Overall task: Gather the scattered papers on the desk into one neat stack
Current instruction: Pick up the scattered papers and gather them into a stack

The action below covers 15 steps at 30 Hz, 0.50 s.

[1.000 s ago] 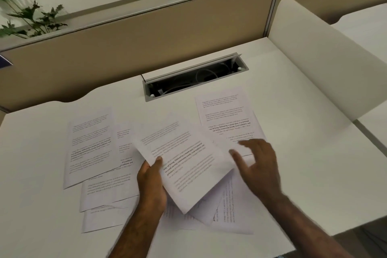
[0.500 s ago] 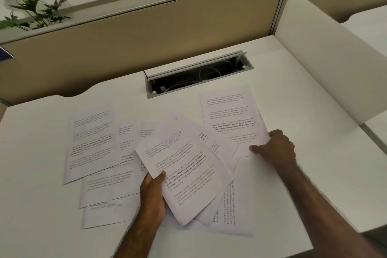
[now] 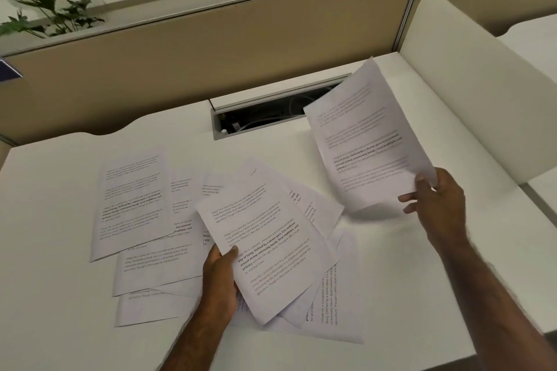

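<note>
My left hand [image 3: 220,277] grips a loose bunch of printed sheets [image 3: 265,247] by its lower left edge, fanned just above the white desk [image 3: 407,295]. My right hand [image 3: 437,205] pinches the lower right corner of a single printed sheet [image 3: 366,141], which is lifted off the desk and tilted up at the right. Several more printed pages lie flat: one on the left [image 3: 132,202], overlapping pages beneath it [image 3: 156,268], and one turned sideways [image 3: 334,298] under the held bunch.
An open cable tray [image 3: 265,117] is set in the desk behind the papers. A tan partition [image 3: 211,45] with plants on top closes the back. A white divider panel [image 3: 482,93] stands on the right.
My right hand has taken hold of the sheet at the right and lifted it off the desk, up and to the right. My left hand still holds its bunch in place.
</note>
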Each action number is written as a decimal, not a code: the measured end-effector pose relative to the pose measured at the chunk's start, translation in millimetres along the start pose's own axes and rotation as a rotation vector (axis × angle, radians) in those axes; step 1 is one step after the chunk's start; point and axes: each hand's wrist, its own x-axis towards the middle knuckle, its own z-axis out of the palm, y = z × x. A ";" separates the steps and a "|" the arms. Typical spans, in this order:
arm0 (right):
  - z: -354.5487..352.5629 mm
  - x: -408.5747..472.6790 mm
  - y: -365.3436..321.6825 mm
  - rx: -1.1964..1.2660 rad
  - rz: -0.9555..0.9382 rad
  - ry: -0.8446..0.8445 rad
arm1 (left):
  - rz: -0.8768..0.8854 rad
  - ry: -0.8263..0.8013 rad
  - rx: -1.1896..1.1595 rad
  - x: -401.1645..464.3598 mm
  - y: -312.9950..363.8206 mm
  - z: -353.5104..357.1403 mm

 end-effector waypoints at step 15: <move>73.7 -114.5 -1.8 -0.212 0.133 -0.657 | -0.017 -0.087 -0.191 -14.7 -2.6 0.6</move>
